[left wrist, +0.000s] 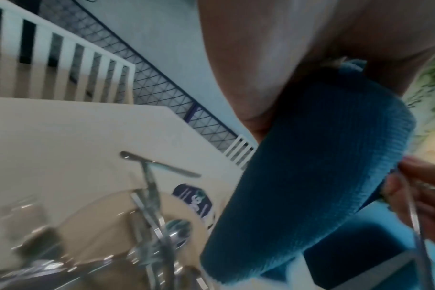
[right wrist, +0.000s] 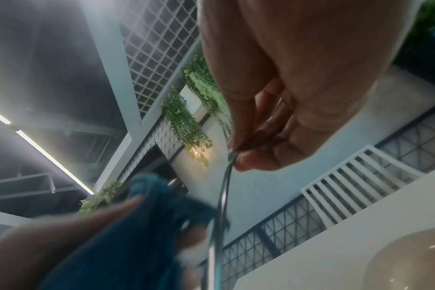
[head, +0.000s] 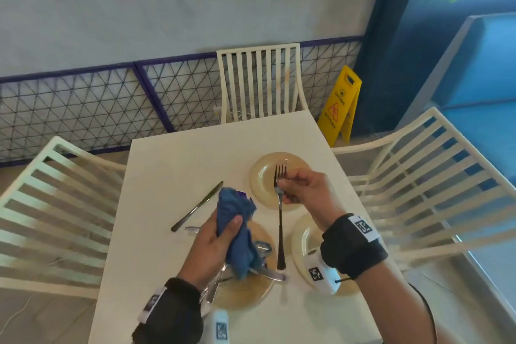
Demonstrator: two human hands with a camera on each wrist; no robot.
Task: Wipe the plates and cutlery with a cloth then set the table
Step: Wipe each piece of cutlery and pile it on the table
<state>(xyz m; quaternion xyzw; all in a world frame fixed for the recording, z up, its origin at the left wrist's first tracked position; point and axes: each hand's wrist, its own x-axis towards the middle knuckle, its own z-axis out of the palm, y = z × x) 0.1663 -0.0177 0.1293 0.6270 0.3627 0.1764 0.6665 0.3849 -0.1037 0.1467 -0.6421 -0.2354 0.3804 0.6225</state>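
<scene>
Your left hand [head: 215, 243] squeezes the blue cloth [head: 237, 232] above the near plate [head: 251, 290], where more cutlery waits. Your right hand [head: 304, 190] pinches the fork [head: 280, 220] just under its prongs, with the handle hanging down beside the cloth. Wrap the cloth around the handle and slide along it. Keep that pinch tight. A knife [head: 196, 207] lies further out on the table [head: 173, 165]. Far off, a yellow sign [head: 339, 103] reads "CAUTION".

Site was a café or restaurant dining area. Square white table [head: 173, 165] had matching slatted chairs [head: 258, 84] on three sides. Beyond its far right corner stood a yellow wet-floor sign [head: 339, 105]. Above: hanging plants [right wrist: 186, 121], grid ceiling [right wrist: 159, 51], strip lights [right wrist: 55, 162].
</scene>
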